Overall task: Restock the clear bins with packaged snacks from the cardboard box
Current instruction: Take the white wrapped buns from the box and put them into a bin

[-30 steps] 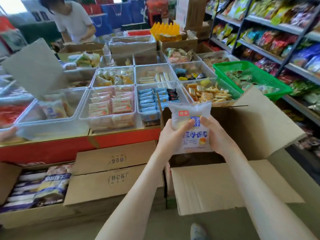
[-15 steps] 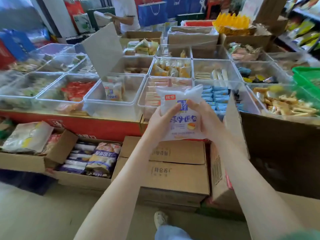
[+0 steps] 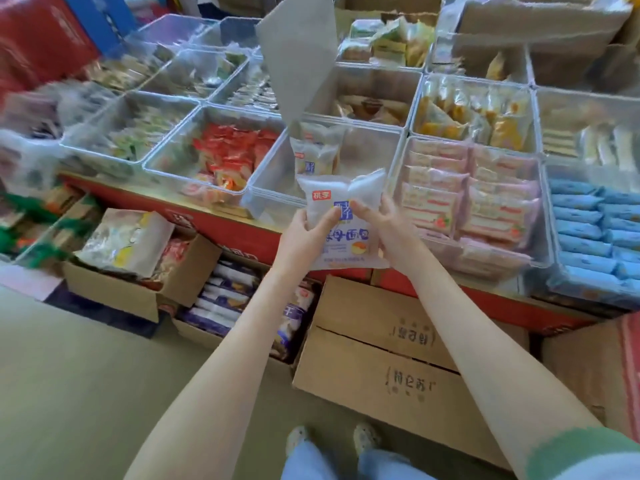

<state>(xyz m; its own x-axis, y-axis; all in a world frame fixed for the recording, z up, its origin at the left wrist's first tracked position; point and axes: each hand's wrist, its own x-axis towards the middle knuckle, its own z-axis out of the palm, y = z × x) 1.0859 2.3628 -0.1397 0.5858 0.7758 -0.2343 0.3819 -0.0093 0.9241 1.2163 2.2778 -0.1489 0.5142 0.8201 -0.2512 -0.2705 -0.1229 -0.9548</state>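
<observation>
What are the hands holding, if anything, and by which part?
One white bread packet: left hand grips its left edge, right hand its right edge.

Looks forward and down from head height (one wide-angle view only), close in front of the near-empty clear bin (image 3: 369, 157); faces across that bin toward the farther bins (image 3: 377, 91) behind it.

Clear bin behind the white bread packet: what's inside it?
One matching white packet stands at the left side of the clear bin; the rest looks bare. The held packet covers the front edge, so anything there is hidden.
</observation>
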